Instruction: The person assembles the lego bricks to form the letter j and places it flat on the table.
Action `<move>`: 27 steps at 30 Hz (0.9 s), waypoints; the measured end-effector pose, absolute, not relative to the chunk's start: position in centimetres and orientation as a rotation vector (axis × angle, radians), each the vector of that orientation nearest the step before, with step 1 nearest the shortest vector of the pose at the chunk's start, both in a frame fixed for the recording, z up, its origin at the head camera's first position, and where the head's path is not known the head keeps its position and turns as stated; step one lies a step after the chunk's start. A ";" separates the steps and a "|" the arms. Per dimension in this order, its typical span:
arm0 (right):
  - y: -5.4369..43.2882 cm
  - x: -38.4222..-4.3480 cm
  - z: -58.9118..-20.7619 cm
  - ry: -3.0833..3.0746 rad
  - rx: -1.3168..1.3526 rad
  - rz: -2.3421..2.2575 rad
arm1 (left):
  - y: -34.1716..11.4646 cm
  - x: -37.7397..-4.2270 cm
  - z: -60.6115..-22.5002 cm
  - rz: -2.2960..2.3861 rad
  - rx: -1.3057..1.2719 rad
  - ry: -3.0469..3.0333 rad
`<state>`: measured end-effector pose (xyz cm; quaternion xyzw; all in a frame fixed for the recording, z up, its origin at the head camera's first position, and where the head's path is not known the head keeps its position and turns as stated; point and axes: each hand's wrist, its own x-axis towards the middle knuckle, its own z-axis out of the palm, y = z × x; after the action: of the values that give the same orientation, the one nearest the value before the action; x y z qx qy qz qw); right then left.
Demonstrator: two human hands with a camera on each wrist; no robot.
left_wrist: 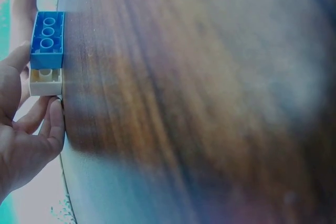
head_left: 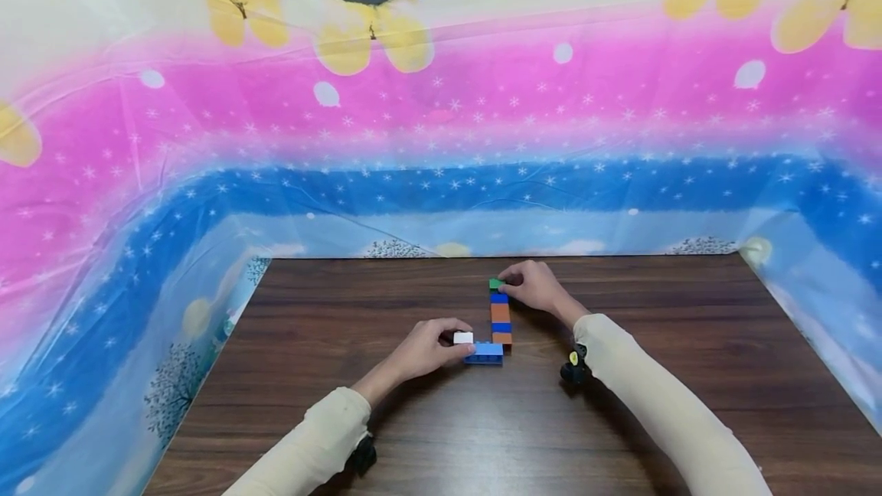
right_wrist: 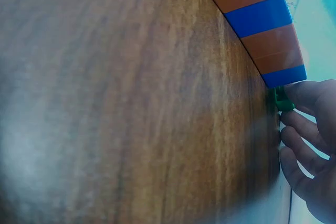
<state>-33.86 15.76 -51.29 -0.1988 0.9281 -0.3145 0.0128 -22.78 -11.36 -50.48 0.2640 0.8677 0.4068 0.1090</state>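
Observation:
My left hand pinches a white toy brick between thumb and fingers. Right beside it a light blue brick lies on its side; the left wrist view shows its hollow underside and that of the white brick. Behind the light blue brick a row of orange and dark blue bricks runs away from me along the table. At the row's far end, my right hand holds a green brick by thumb and fingertips. The hand covers part of the green brick.
The dark wooden table carries the bricks. A patterned cloth in blue and pink rises behind its far edge and along both sides. Each wrist wears a small black camera, such as the one on the right wrist.

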 end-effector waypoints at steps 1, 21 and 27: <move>15.8 -33.8 -51.3 2.892 -0.619 -0.985 | -11.4 -22.8 -50.5 1.196 0.775 2.553; 16.2 -33.4 -51.7 2.910 -0.658 -1.011 | -11.5 -22.9 -50.4 1.185 0.783 2.551; 16.9 -33.3 -51.4 2.890 -0.648 -1.060 | -11.5 -23.1 -50.5 1.198 0.793 2.546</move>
<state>-33.27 16.94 -51.44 -0.2059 0.9188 -0.3368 -0.0022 -23.07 -11.49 -50.45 0.2696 0.8658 0.4073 0.1088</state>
